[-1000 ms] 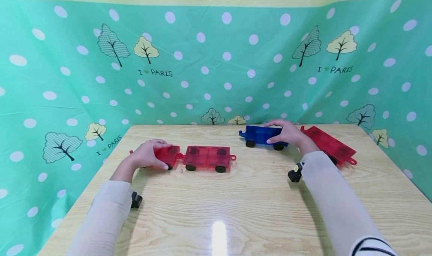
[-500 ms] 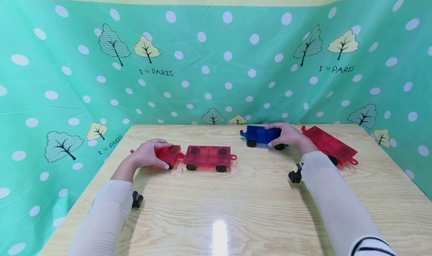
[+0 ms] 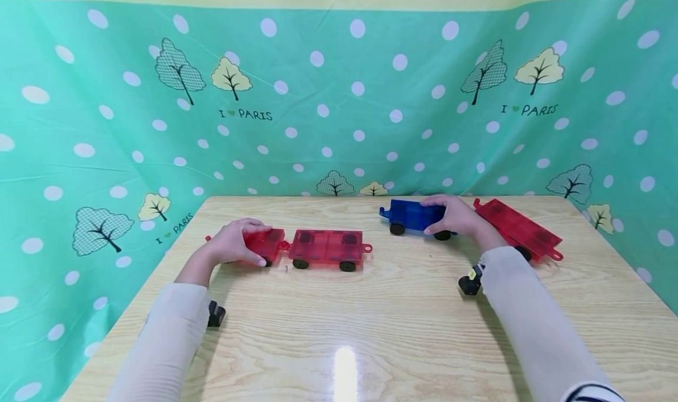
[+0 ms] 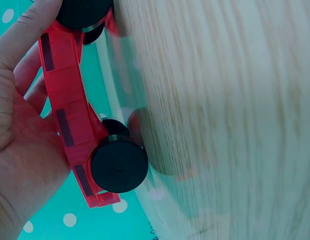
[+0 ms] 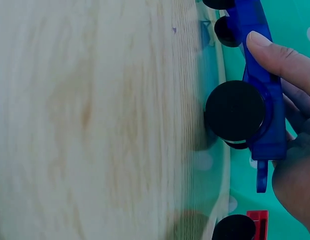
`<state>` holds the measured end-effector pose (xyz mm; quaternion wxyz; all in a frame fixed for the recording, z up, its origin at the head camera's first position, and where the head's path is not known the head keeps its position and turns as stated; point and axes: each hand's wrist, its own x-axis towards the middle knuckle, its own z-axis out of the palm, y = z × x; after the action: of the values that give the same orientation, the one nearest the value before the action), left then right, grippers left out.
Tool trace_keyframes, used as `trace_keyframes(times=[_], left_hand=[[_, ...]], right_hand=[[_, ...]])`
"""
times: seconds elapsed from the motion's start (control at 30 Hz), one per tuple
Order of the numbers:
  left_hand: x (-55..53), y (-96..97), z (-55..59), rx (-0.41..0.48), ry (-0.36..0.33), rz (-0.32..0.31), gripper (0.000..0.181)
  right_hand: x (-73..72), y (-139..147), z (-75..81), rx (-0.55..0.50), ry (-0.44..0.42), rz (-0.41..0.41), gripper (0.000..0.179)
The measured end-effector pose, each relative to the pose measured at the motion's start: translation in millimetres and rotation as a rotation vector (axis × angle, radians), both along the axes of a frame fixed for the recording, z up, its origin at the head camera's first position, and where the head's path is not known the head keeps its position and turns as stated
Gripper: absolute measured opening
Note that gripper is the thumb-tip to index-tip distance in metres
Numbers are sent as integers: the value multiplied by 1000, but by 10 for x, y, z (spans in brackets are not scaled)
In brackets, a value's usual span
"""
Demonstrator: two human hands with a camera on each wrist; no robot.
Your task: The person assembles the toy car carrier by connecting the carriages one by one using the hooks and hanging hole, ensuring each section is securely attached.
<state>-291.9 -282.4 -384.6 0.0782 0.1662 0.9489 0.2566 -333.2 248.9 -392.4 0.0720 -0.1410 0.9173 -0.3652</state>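
My left hand [image 3: 233, 242] grips a translucent red toy train car [image 4: 64, 100] with black wheels, thumb on its near side and fingers behind. Its right end meets the coupling of a second red train car [image 3: 326, 246], which stands on the table with a ring pointing right. Farther back and to the right, my right hand [image 3: 457, 215] holds a blue toy train car [image 5: 265, 110] by its right part, thumb across the near side. The blue car's hook points left. Behind my right forearm stands a third red train car [image 3: 521, 228], set at an angle.
The wooden table [image 3: 339, 314] ends at the back against a green dotted cloth [image 3: 339, 125]. Black wrist cameras hang below both sleeves, near the tabletop. A bright light reflection lies on the table's near part.
My right hand has drawn the blue train car slightly toward me and to the right. The left hand and the red cars stay where they were.
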Motion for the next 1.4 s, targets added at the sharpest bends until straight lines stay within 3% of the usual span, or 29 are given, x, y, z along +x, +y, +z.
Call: trace_keyframes(times=[0.23,0.63,1.4], left_hand=[[1,1,-2,6,2,1,86],[-7,7,-17,18,18,-6,85],[-15,-16,-28,38,28,-14,86]], right_hand=[[75,0,53,7,-8,-19,76],[193,41,85,-12,23,19,78],[483,43,155,66,83,28,80]])
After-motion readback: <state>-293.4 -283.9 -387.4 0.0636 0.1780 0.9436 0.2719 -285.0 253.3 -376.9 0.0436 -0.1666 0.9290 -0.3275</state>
